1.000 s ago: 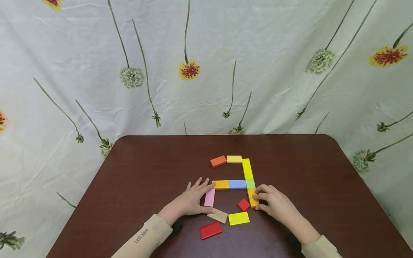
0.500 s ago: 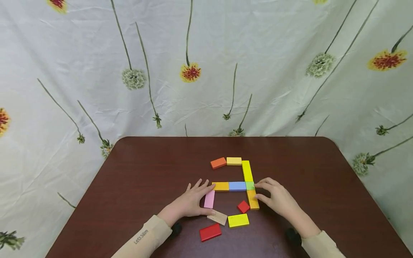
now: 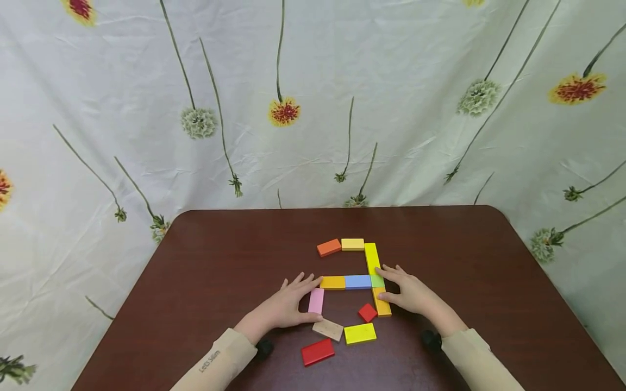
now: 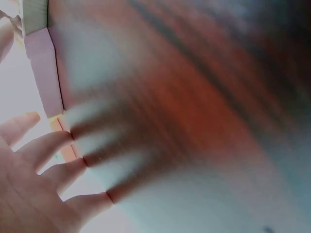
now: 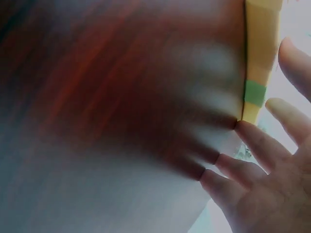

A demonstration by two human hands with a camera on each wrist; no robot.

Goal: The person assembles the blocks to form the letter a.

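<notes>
My left hand [image 3: 281, 308] lies with fingers spread beside a pink block [image 3: 316, 301]. Its index fingertip is at the left end of an amber block [image 3: 333, 283], and its thumb meets the edge of a beige wooden block [image 3: 328, 329]. A blue block [image 3: 358, 282] and a green block [image 3: 377, 281] continue the amber one rightward. On the right, my right hand [image 3: 414, 293] has its fingers extended along a column. Its index fingertip is at the lower end of a long yellow block [image 3: 372, 257]; its thumb is by a second amber block [image 3: 383, 308].
Pale yellow [image 3: 352, 245] and orange [image 3: 329, 248] blocks top the figure. Below lie a small red block [image 3: 368, 312], a bright yellow block [image 3: 360, 334] and a larger red block [image 3: 318, 352]. The brown table [image 3: 235, 244] ends at a flowered cloth [image 3: 313, 163].
My right hand has shifted up the column from the lower amber block to the green and long yellow blocks, its fingers straightening. My left hand stays in place.
</notes>
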